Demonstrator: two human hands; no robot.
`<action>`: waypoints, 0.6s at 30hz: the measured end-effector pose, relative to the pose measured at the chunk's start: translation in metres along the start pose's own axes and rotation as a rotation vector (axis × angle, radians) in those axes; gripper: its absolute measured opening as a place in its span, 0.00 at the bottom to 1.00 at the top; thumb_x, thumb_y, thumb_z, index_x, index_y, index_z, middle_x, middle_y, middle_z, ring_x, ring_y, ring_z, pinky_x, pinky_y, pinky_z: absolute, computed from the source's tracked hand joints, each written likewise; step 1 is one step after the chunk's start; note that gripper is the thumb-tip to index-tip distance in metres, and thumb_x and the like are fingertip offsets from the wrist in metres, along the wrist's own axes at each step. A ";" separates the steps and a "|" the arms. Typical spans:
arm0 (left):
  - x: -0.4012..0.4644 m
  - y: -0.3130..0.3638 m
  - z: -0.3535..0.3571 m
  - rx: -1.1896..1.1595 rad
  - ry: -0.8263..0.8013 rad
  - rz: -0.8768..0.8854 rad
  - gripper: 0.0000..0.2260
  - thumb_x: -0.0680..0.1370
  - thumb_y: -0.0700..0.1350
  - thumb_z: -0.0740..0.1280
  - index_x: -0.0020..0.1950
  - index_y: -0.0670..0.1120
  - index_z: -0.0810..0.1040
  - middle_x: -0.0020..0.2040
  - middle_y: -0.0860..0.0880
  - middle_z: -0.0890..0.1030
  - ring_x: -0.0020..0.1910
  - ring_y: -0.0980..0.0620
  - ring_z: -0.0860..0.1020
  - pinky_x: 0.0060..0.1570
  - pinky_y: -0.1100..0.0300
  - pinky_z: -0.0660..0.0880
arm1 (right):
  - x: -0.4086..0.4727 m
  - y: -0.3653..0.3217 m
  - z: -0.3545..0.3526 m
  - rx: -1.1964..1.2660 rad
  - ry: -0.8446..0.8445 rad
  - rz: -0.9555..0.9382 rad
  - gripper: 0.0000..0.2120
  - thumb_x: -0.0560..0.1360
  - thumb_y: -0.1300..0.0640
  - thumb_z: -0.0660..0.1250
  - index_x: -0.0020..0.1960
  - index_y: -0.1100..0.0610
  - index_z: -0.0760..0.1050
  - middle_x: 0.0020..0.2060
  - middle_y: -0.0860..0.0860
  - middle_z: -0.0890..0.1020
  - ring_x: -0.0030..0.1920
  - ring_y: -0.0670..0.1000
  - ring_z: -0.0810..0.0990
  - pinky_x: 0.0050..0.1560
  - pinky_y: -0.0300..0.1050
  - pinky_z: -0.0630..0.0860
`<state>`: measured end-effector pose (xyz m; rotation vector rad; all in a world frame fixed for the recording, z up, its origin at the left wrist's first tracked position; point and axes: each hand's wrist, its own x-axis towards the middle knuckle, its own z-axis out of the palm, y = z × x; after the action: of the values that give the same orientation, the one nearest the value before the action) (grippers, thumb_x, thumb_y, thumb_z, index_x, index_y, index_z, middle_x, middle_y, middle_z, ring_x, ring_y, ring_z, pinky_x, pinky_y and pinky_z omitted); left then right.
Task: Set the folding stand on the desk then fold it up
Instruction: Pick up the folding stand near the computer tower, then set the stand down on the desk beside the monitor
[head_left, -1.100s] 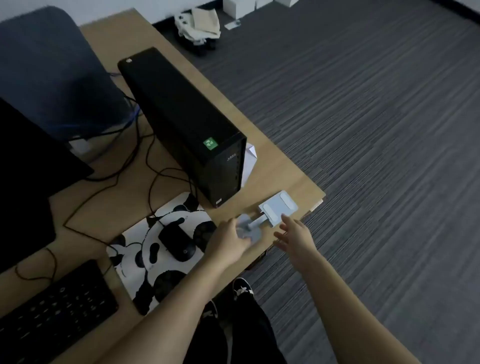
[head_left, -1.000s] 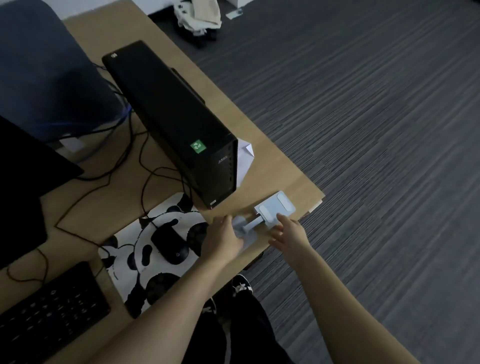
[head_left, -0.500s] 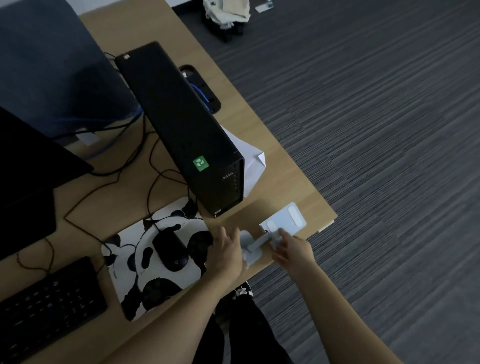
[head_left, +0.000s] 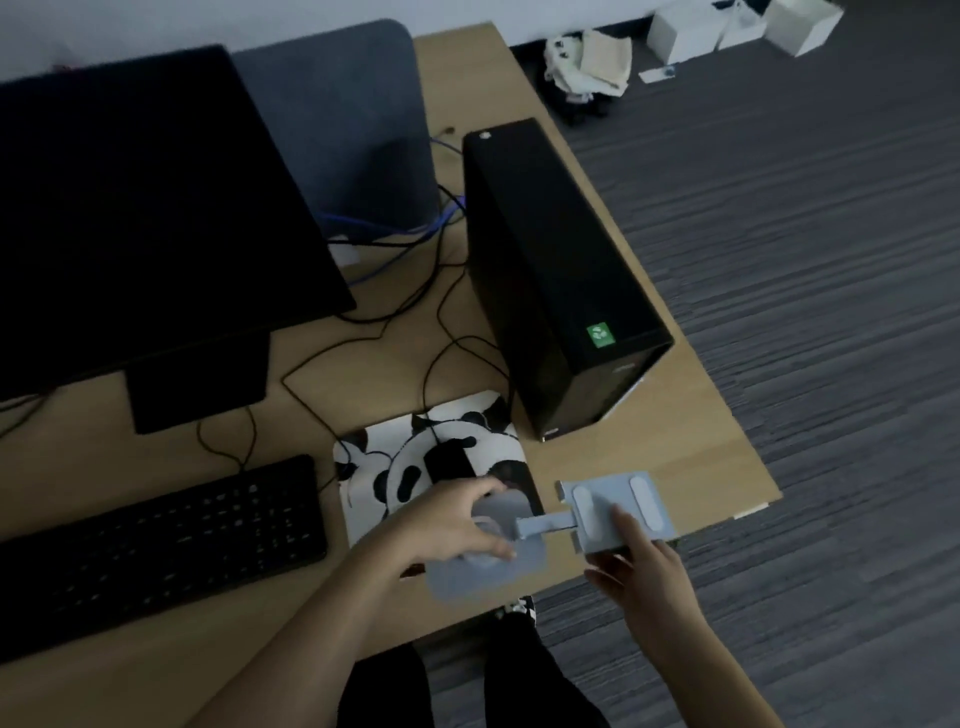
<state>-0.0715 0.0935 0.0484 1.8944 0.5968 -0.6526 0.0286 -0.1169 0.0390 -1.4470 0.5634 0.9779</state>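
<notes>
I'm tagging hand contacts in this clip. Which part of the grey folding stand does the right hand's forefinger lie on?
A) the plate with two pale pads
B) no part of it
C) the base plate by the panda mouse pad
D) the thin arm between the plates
A: the right hand lays its forefinger on the plate with two pale pads, while the left hand holds the base plate.

Both forearms reach forward, bare. Left hand (head_left: 457, 525) palm down, fingers and thumb curled in grip. Right hand (head_left: 641, 569) index finger straight, thumb spread aside.
</notes>
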 end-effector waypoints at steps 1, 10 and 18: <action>-0.008 -0.009 -0.013 -0.006 0.023 0.001 0.28 0.66 0.56 0.75 0.64 0.55 0.72 0.61 0.56 0.77 0.59 0.57 0.75 0.61 0.52 0.74 | -0.004 0.004 0.015 -0.015 -0.014 -0.021 0.12 0.78 0.52 0.65 0.54 0.61 0.77 0.40 0.58 0.80 0.41 0.57 0.81 0.39 0.51 0.77; -0.071 -0.104 -0.123 -0.139 0.198 0.061 0.17 0.70 0.55 0.73 0.56 0.59 0.75 0.53 0.60 0.82 0.51 0.59 0.80 0.55 0.50 0.78 | -0.024 0.024 0.171 -0.067 -0.149 -0.180 0.13 0.78 0.50 0.65 0.53 0.59 0.79 0.37 0.56 0.83 0.38 0.56 0.83 0.37 0.49 0.80; -0.078 -0.170 -0.145 -0.190 0.351 0.047 0.25 0.71 0.58 0.70 0.67 0.58 0.70 0.65 0.55 0.75 0.61 0.55 0.75 0.58 0.53 0.75 | -0.005 0.033 0.248 0.050 -0.149 -0.142 0.20 0.77 0.48 0.66 0.63 0.59 0.74 0.55 0.59 0.83 0.53 0.58 0.84 0.44 0.48 0.82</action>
<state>-0.2156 0.2811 0.0405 1.8475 0.8046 -0.2218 -0.0590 0.1168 0.0489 -1.3381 0.3687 0.9425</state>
